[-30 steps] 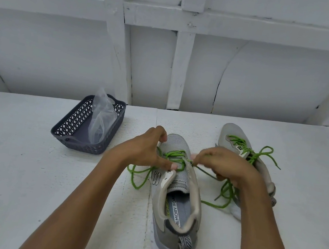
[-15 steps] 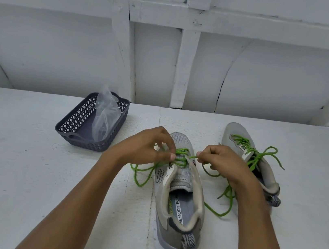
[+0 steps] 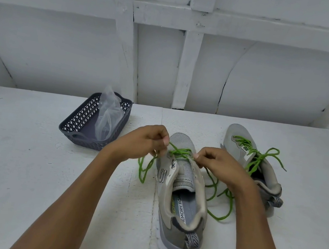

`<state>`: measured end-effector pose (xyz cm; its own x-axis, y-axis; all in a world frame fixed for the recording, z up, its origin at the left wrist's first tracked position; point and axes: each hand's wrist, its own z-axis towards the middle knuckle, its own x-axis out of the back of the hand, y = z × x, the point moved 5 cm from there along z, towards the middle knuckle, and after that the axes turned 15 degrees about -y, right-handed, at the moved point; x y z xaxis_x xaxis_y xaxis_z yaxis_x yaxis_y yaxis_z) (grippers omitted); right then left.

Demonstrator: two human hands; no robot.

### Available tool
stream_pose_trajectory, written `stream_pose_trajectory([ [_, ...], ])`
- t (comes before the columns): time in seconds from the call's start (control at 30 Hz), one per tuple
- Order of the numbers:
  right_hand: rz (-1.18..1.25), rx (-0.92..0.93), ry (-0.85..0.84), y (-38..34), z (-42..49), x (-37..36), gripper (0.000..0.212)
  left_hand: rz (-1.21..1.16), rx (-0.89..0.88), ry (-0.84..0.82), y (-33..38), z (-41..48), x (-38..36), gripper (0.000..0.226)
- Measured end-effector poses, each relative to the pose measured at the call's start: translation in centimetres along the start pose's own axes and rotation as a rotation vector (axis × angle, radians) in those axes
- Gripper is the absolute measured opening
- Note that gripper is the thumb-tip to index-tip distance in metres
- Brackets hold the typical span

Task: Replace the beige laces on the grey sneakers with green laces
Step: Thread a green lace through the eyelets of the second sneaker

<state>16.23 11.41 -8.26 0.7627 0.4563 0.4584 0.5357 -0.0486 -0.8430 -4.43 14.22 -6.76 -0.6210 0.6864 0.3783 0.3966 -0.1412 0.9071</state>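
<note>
Green lace (image 3: 178, 151) crossed the lower eyelets of the near grey sneaker (image 3: 182, 201) on the white table (image 3: 24, 167). Our left hand (image 3: 146, 140) and right hand (image 3: 215, 164) each pinched a strand, drawing it taut. Mid-lacing, we judged: upper eyelets next, tension kept even. The far sneaker (image 3: 239, 144) already wore green.

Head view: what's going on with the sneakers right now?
A person is threading a green lace into the near sneaker. The left hand and right hand each pinch it by the front eyelets; only the front rows are done, ends trailing loose on the table. The far sneaker is already laced in green.
</note>
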Motion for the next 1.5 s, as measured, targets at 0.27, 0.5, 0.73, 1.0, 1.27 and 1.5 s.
stream_pose_trajectory([
  [0.27,0.002,-0.098,-0.005,0.5,-0.1,0.1,0.027,0.018,0.113,0.079,-1.1,-0.5,1.1,0.011],
  [0.5,-0.112,0.123,0.176,-3.0,0.1,0.1,0.007,-0.116,0.01,0.144,0.3,-1.1,2.0,0.009],
  [0.73,-0.212,0.107,0.097,-5.2,0.7,-1.1,0.004,-0.026,0.276,0.109,-1.0,-1.1,2.4,0.015],
  [1.0,-0.28,0.022,-0.034,-4.5,0.1,-0.9,0.012,0.661,0.57,0.095,-4.1,0.9,2.8,0.027],
  [1.27,-0.358,-0.023,-0.051,-4.4,-0.1,-1.5,0.007,0.85,0.512,0.248,-6.8,5.4,2.6,0.028],
  [1.5,-0.311,-0.102,-0.025,-3.8,-0.1,-1.1,0.018,0.354,0.209,0.262,-4.2,4.0,2.9,0.004],
])
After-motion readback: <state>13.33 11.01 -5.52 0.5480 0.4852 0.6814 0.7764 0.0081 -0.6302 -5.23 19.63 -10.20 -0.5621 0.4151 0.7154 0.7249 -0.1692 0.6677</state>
